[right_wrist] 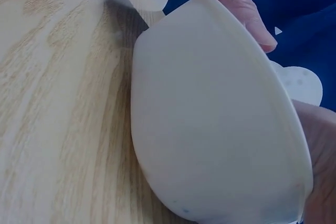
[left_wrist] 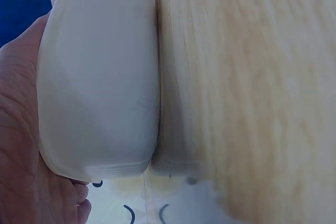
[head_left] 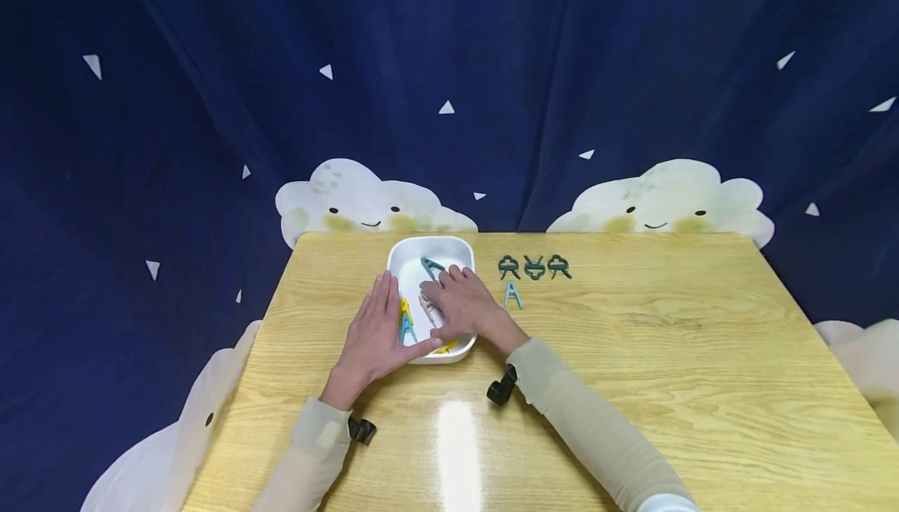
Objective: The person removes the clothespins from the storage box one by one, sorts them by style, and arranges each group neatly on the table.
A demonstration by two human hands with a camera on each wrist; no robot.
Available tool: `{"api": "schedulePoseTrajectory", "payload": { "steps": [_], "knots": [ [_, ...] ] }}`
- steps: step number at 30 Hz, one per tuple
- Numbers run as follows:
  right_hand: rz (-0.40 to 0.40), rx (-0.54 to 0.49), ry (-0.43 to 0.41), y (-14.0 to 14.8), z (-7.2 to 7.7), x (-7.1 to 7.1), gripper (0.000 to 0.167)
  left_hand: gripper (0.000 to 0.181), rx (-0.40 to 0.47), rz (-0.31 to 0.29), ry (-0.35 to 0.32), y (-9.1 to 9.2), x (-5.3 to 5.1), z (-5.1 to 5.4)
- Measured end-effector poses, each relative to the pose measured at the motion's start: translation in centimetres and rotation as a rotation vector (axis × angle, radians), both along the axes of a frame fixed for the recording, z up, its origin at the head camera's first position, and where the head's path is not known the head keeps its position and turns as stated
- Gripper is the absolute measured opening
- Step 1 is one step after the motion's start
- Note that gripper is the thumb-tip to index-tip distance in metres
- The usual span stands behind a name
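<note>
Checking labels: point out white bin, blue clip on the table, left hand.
White bin (left_wrist: pixel 100 77), left wrist view, outer side wall.
Blue clip (head_left: pixel 513 293), head view, its middle.
Left hand (head_left: pixel 370 335), head view, its back.

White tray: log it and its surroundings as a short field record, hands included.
Tray: white, on wooden table
Contents seen: teal clip, pink clip, blue clip, two yellow clips; more may be hidden
Left hand: against tray's left side, fingers straight
Right hand: over tray, fingers curled; grip unclear
Right of tray: row of three dark green clips, light blue clip nearer the person
</note>
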State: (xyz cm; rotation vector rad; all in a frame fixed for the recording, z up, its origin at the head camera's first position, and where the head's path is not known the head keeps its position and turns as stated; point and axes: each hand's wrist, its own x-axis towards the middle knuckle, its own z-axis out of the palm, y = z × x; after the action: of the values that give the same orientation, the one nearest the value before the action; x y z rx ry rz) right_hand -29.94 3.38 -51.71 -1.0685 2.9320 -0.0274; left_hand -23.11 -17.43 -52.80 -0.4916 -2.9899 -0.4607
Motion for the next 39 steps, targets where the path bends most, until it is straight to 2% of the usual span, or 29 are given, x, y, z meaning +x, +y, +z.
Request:
{"api": "schedulePoseTrajectory", "payload": {
  "steps": [3, 8, 15, 20, 26, 30, 32, 36, 39],
  "knots": [
    [0.020, 0.021, -0.010, 0.01, -0.13, 0.05, 0.089, 0.135, -0.007, 0.002, -0.011, -0.06, 0.11, -0.06],
    [0.007, 0.016, -0.002, 0.12, -0.26, 0.01, 0.073, 0.136, 0.004, 0.004, -0.014, 0.00, 0.13, -0.10],
    [-0.055, -0.006, 0.033, -0.11, -0.49, 0.07, 0.049, 0.136, 0.000, 0.005, -0.017, -0.03, 0.17, -0.06],
    [-0.109, -0.035, 0.060, -0.31, -0.47, 0.00, 0.040, 0.135, 0.007, 0.003, -0.004, 0.05, 0.03, 0.12],
    [-0.123, -0.090, 0.074, -0.40, -0.42, -0.06, 0.038, 0.135, 0.005, 0.003, 0.010, 0.02, 0.04, 0.37],
    [-0.148, -0.094, 0.076, -0.45, -0.53, 0.00, 0.053, 0.135, 0.014, 0.001, 0.002, -0.01, 0.17, 0.42],
    [-0.151, -0.068, 0.074, -0.46, -0.61, 0.06, 0.055, 0.135, 0.011, 0.003, -0.003, -0.03, 0.20, 0.32],
    [-0.122, -0.028, 0.074, -0.39, -0.67, 0.07, 0.047, 0.135, 0.011, 0.001, 0.006, -0.04, 0.19, 0.02],
    [-0.086, -0.031, 0.081, -0.23, -0.50, 0.06, 0.050, 0.134, 0.013, -0.003, 0.026, 0.01, 0.11, -0.10]
  ]
}}
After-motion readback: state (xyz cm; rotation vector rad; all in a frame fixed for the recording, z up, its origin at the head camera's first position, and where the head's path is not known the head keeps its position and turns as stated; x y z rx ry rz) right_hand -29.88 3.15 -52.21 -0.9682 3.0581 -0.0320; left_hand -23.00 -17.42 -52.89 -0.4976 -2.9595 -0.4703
